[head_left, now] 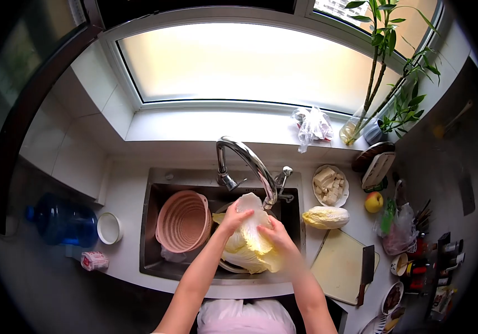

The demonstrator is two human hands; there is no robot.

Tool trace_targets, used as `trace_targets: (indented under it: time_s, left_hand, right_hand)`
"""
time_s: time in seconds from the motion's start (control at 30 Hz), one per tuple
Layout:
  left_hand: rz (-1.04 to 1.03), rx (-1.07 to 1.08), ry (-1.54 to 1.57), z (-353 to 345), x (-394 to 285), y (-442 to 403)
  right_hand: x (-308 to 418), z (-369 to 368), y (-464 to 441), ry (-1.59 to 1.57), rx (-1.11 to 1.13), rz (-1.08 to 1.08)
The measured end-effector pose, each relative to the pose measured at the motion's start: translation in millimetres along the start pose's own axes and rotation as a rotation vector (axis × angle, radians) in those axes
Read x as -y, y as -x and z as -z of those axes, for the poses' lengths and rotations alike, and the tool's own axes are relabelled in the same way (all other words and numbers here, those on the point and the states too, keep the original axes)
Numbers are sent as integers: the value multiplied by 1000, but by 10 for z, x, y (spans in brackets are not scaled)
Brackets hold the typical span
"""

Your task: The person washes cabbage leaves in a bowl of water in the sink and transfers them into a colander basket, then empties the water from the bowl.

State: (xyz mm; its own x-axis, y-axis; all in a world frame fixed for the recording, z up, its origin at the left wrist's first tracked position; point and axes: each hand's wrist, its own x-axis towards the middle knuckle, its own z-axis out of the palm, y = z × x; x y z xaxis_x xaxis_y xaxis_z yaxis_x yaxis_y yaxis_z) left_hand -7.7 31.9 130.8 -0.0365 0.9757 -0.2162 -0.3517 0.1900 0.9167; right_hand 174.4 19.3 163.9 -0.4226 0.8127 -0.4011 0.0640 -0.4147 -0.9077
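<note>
A pale leaf [249, 204] is gripped between the left hand [232, 219] and the right hand [277, 236] over the sink [147, 222], under the tap [255, 160]. Several loose leaves [239, 254] are gathered beneath, so separation seems well advanced there; how many are rinsed cannot be told. No leaves are seen in the basket [186, 220]. The tofu [330, 186] is already cut; the cabbage [326, 217] beside the board [333, 259] is left uncut.

A broad cabbage leaf [254, 227], pale white at its thick base and yellow along its ruffled edges, is held between both hands, base toward the faucet [250, 161], above more yellow-white leaves [239, 257] in the sink [164, 269].
</note>
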Motion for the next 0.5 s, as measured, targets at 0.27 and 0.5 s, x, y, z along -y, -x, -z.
trace_targets:
  time_s: [0.27, 0.5]
  left_hand:
    - [-23, -245, 232, 264, 3, -114]
    - [-68, -221, -56, 375, 61, 238]
  right_hand:
    - [138, 105, -91, 105, -149, 198]
    - [377, -242, -389, 139, -227, 68]
